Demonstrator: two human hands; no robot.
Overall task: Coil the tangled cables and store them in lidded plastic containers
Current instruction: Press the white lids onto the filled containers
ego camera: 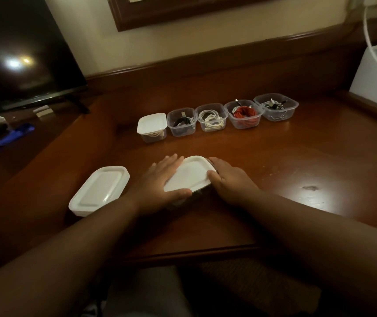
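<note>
Both hands on the near container's white lid (188, 173) at desk (297, 156) centre. Left hand (160, 181) lies flat, fingers straight, thumb along the near edge. Right hand (225, 177) curls round the right edge, thumb on top. Stack of white lids (99, 191) just left. Back row: one lidded container (152, 127), then four open with black cable (181, 121), white cable (211, 120), red cable (244, 114), mixed cables (275, 105). No readable labels.

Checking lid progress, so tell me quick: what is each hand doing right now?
Left hand: open, fingers flat on the white lid, thumb at its near edge.
Right hand: grips the lid's right edge.
</note>
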